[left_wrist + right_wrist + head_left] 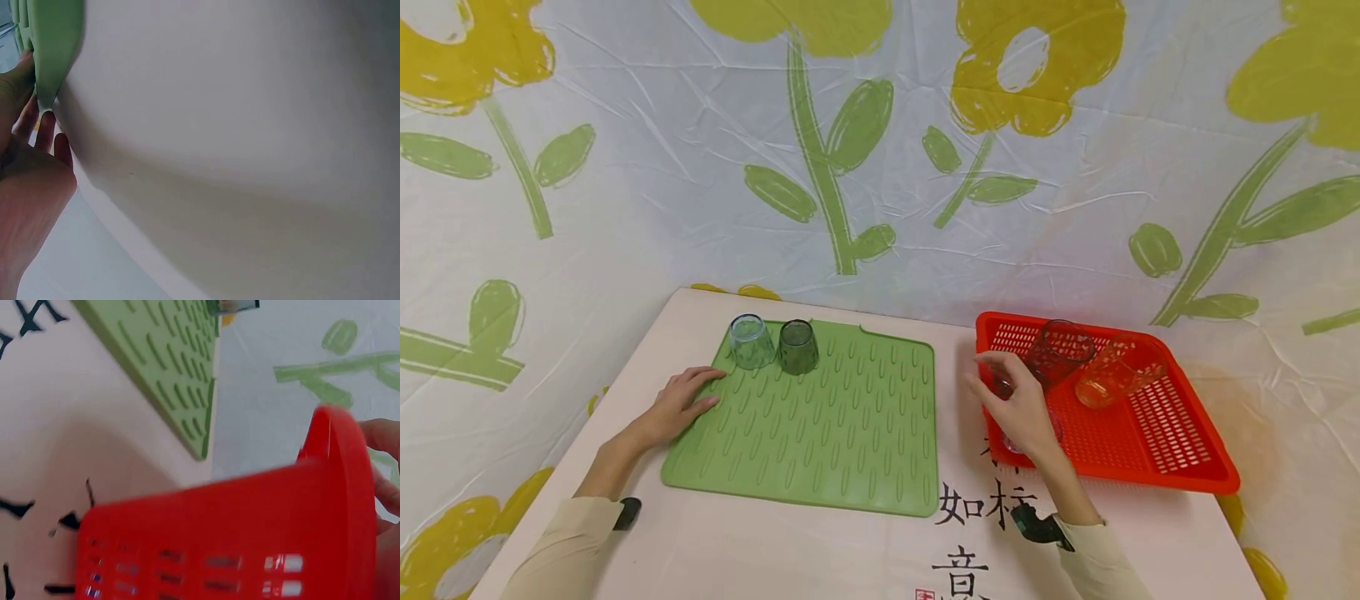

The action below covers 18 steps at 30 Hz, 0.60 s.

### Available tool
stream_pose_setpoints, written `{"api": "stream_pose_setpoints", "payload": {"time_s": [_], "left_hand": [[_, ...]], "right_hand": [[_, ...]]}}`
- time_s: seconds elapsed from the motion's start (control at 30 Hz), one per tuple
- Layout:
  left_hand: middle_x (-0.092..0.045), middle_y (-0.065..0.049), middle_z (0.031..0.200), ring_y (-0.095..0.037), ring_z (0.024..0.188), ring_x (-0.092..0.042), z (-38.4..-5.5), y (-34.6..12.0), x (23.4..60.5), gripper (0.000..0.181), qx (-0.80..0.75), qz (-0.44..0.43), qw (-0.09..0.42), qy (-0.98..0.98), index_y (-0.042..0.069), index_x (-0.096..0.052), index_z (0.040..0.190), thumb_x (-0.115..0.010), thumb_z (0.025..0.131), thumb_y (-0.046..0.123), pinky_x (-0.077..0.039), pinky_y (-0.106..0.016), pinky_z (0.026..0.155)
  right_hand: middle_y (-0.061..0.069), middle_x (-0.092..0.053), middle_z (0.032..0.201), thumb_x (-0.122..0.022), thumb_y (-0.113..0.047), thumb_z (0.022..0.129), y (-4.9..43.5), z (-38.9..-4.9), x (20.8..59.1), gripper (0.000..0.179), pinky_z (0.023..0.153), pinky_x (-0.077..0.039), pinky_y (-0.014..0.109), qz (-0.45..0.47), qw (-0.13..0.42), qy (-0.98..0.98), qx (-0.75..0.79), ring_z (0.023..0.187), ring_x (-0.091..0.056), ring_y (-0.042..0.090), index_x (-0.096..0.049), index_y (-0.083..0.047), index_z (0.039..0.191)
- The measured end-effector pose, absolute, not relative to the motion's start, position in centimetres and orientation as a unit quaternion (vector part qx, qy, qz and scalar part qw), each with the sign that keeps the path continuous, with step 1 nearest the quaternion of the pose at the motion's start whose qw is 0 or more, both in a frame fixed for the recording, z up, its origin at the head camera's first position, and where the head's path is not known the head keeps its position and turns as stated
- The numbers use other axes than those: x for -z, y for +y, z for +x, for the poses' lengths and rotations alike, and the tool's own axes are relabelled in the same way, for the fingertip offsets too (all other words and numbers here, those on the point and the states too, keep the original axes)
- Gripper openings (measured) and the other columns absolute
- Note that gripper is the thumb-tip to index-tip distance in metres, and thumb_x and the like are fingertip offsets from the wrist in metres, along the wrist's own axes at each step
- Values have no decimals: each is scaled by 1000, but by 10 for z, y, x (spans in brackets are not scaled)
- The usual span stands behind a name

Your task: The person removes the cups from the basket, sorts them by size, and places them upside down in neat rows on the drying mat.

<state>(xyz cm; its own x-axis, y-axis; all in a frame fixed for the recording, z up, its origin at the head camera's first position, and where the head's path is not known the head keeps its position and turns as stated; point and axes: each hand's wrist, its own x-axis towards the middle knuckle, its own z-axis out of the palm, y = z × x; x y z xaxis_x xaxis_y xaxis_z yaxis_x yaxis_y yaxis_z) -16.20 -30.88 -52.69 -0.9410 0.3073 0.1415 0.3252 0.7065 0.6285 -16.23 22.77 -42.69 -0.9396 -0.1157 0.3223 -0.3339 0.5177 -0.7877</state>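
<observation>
My left hand (679, 407) rests at the left edge of the green drying mat (850, 433), its fingers touching the edge. In the left wrist view, the fingertips of my left hand (37, 147) lie along the mat's rim. A pale blue glass (751, 343) and a dark grey glass (798, 348) stand side by side at the mat's far left corner. My right hand (1021, 408) hovers over the left end of the red basket (1187, 375), fingers loosely bent, nothing visible in them. Inside the basket lie a dark glass (1063, 350), an orange glass (1105, 383) and a pinkish glass (1054, 427), partly hidden by the hand.
The mat and basket share a pale table (760, 542) with black brush writing (962, 504) near its front. Flowered cloth (910, 192) hangs behind the table. The basket's raised left rim (337, 450) lies near my right fingers in the right wrist view.
</observation>
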Motion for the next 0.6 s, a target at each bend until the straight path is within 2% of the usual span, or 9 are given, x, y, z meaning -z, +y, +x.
{"api": "stream_pose_setpoints", "payload": {"time_s": [0.1, 0.17, 0.23, 0.33, 0.47, 0.6], "left_hand": [[-45, -31, 144, -54, 128, -38, -162, -309, 528, 42, 344, -172, 15, -923, -4, -52, 141, -63, 103, 8, -29, -71, 94], [-45, -31, 144, -53, 128, -38, -163, -309, 528, 42, 345, -173, 16, -922, -4, -52, 141, -63, 103, 7, -29, -71, 95], [-45, -31, 144, -54, 128, -38, -163, -309, 529, 42, 345, -173, 20, -922, -4, -52, 142, -63, 103, 7, -29, -71, 94], [-45, -31, 144, -53, 127, -38, -163, -308, 529, 42, 346, -173, 18, -922, -4, -52, 142, -62, 103, 8, -29, -70, 94], [-45, -31, 144, -54, 128, -38, -162, -309, 530, 42, 348, -174, 19, -921, -4, -52, 141, -62, 102, 7, -28, -70, 95], [-45, -32, 144, -54, 128, -38, -162, -309, 531, 42, 345, -177, 23, -921, -5, -52, 141, -63, 102, 5, -28, -71, 96]], "right_hand": [[16, -65, 122, -79, -13, 93, 243, -158, 431, 37, 95, -54, 25, 122, 130, -870, -460, 112, -65, 34, -64, -4, 126], [16, -64, 122, -79, -13, 92, 253, -155, 433, 38, 91, -49, 12, 117, 137, -877, -446, 110, -63, 31, -64, -4, 126], [14, -63, 122, -80, -15, 92, 261, -152, 436, 40, 89, -45, 7, 110, 142, -888, -423, 108, -62, 28, -63, -3, 126], [15, -59, 125, -82, -16, 90, 272, -147, 440, 47, 96, -49, 25, 98, 137, -905, -390, 110, -57, 27, -60, -2, 129], [22, -53, 131, -82, -16, 89, 284, -141, 442, 58, 100, -46, 58, 88, 116, -918, -369, 119, -52, 38, -52, 1, 135], [28, -47, 136, -82, -21, 88, 294, -139, 441, 71, 101, -42, 67, 75, 79, -932, -346, 124, -46, 45, -43, 6, 140]]}}
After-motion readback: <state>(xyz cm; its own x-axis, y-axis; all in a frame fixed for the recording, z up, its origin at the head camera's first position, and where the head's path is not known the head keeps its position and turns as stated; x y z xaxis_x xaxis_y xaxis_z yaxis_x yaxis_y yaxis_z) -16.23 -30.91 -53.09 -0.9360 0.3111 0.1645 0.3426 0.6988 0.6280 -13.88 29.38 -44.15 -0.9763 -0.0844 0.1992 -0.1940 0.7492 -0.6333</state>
